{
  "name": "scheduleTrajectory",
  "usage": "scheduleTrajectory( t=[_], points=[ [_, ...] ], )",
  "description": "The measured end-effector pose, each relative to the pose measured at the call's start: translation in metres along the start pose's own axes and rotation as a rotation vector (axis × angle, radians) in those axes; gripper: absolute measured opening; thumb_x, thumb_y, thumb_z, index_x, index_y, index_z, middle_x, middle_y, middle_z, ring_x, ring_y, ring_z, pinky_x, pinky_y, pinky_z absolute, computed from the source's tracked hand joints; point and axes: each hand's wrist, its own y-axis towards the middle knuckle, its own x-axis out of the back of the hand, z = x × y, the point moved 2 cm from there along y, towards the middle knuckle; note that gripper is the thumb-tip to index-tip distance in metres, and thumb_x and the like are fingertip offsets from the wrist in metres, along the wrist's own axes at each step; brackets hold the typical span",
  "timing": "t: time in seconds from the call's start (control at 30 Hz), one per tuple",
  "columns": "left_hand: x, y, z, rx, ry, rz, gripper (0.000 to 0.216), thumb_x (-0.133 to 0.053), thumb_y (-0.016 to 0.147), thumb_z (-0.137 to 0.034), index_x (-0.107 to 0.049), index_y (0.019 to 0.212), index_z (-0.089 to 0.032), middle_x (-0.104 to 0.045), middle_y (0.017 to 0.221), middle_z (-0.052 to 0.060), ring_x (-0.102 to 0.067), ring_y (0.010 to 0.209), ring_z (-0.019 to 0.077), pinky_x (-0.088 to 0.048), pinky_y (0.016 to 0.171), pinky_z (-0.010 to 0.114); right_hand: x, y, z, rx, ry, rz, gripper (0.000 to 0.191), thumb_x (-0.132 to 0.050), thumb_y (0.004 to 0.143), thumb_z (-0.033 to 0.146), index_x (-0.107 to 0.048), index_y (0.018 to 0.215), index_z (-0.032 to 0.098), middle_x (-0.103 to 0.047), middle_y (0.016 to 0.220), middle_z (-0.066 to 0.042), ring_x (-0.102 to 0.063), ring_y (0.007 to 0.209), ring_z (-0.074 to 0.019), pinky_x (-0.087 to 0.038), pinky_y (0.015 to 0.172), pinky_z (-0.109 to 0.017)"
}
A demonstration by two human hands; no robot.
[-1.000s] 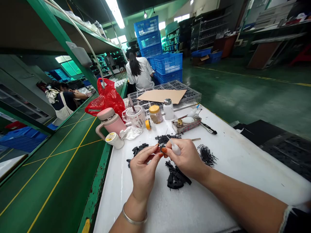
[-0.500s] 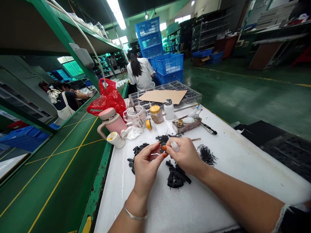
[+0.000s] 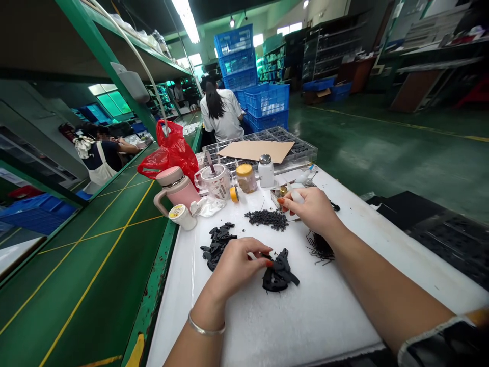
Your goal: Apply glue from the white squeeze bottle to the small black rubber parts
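Observation:
My left hand [image 3: 239, 265] rests low on the white table [image 3: 344, 316] with its fingers pinched together at the edge of a heap of black plastic parts [image 3: 278, 272]; what the fingertips hold is too small to make out. My right hand [image 3: 311, 206] is reached forward, closed round a small white squeeze bottle [image 3: 296, 196], beside the small tray [image 3: 278, 193] of bottles. Between the hands lies a pile of tiny black pieces [image 3: 267, 219]. A second heap of black parts [image 3: 217, 242] lies left of my left hand. Thin black pins [image 3: 319, 247] lie under my right wrist.
A pink mug [image 3: 175, 188], a clear cup [image 3: 214, 181], jars [image 3: 246, 178], a white bottle [image 3: 265, 171] and a red bag [image 3: 170, 150] stand at the table's far end before part trays topped with cardboard [image 3: 255, 150]. A green conveyor [image 3: 87, 265] runs left. Two other people work farther off.
My hands have parted. The left dropped to the black heap near me, and the right carried the white bottle forward to the small tray.

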Motion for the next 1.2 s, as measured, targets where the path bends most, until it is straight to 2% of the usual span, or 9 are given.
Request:
scheduleTrajectory(
  t=[0.1,0.17,0.23,0.37,0.57,0.67,0.73,0.97,1.2],
  points=[
    [0.020,0.004,0.011,0.008,0.093,-0.232,0.015,-0.061,0.079,-0.027,-0.075,0.085,-0.024,-0.071,0.089,0.006,-0.063,0.081,0.0212,-0.048,0.070,0.030,-0.003,0.000,-0.001,-0.007,-0.099,-0.022,0.027,-0.060,0.078,0.039,-0.068,0.064,0.017,-0.067,0.060,-0.004,-0.058,0.058,-0.0165,-0.037,0.056,-0.027],
    [0.034,0.006,0.019,0.034,0.285,-0.414,0.017,-0.058,0.081,-0.023,-0.075,0.086,-0.025,-0.071,0.091,0.005,-0.061,0.086,0.0228,-0.046,0.078,0.035,-0.006,0.000,-0.001,0.007,-0.143,-0.023,0.027,-0.059,0.078,0.039,-0.068,0.064,0.017,-0.066,0.060,-0.003,-0.057,0.057,-0.0162,-0.035,0.055,-0.027],
    [0.041,0.007,0.027,0.071,0.497,-0.509,0.019,-0.058,0.080,-0.021,-0.074,0.088,-0.026,-0.070,0.092,0.004,-0.057,0.088,0.0245,-0.043,0.080,0.038,-0.009,-0.001,-0.002,0.020,-0.163,-0.015,0.028,-0.057,0.078,0.039,-0.067,0.064,0.017,-0.065,0.059,-0.003,-0.055,0.056,-0.0157,-0.034,0.054,-0.027],
    [0.041,0.008,0.038,0.133,0.692,-0.414,0.018,-0.062,0.075,-0.020,-0.075,0.087,-0.025,-0.066,0.085,0.006,-0.052,0.083,0.0254,-0.042,0.074,0.037,-0.011,-0.002,-0.002,0.029,-0.174,-0.014,0.028,-0.056,0.079,0.039,-0.066,0.064,0.017,-0.063,0.057,-0.002,-0.053,0.054,-0.0154,-0.032,0.052,-0.026],
    [0.039,0.009,0.043,0.161,0.714,-0.363,0.014,-0.064,0.072,-0.018,-0.074,0.081,-0.023,-0.063,0.085,0.007,-0.051,0.084,0.0259,-0.041,0.075,0.037,-0.005,-0.001,-0.003,0.036,-0.187,-0.036,0.029,-0.055,0.080,0.040,-0.067,0.067,0.017,-0.064,0.059,-0.003,-0.053,0.057,-0.0157,-0.033,0.055,-0.027],
    [0.043,0.009,0.042,0.131,0.627,-0.434,0.014,-0.064,0.072,-0.020,-0.071,0.084,-0.024,-0.064,0.090,0.006,-0.053,0.088,0.0254,-0.041,0.080,0.037,0.004,0.001,-0.005,0.036,-0.235,-0.009,0.028,-0.053,0.081,0.039,-0.067,0.071,0.018,-0.065,0.065,-0.004,-0.055,0.062,-0.0167,-0.033,0.056,-0.026],
    [0.046,0.009,0.042,0.104,0.533,-0.497,0.014,-0.064,0.073,-0.023,-0.070,0.085,-0.024,-0.064,0.092,0.004,-0.054,0.089,0.0242,-0.041,0.081,0.036,0.011,0.002,-0.009,0.016,-0.326,0.086,0.024,-0.054,0.080,0.036,-0.069,0.075,0.019,-0.065,0.067,-0.004,-0.057,0.065,-0.0179,-0.033,0.055,-0.026],
    [0.057,0.007,0.050,0.180,0.032,-0.670,0.024,-0.071,0.065,-0.036,-0.067,0.080,-0.018,-0.063,0.075,0.001,-0.055,0.066,0.0150,-0.039,0.060,0.024,0.035,-0.012,-0.021,-0.025,-0.481,0.409,0.015,-0.061,0.064,0.010,-0.071,0.062,0.021,-0.066,0.062,-0.003,-0.058,0.061,-0.0164,-0.033,0.053,-0.024],
    [0.055,0.006,0.043,0.213,-0.615,-0.667,0.048,-0.078,0.061,-0.033,-0.064,0.103,-0.016,-0.065,0.070,0.001,-0.052,0.055,0.0075,-0.035,0.045,0.014,0.021,-0.045,-0.024,-0.062,-0.632,0.457,0.008,-0.066,0.060,0.011,-0.066,0.059,0.019,-0.063,0.059,-0.005,-0.058,0.058,-0.0182,-0.028,0.049,-0.026]
  ],
)
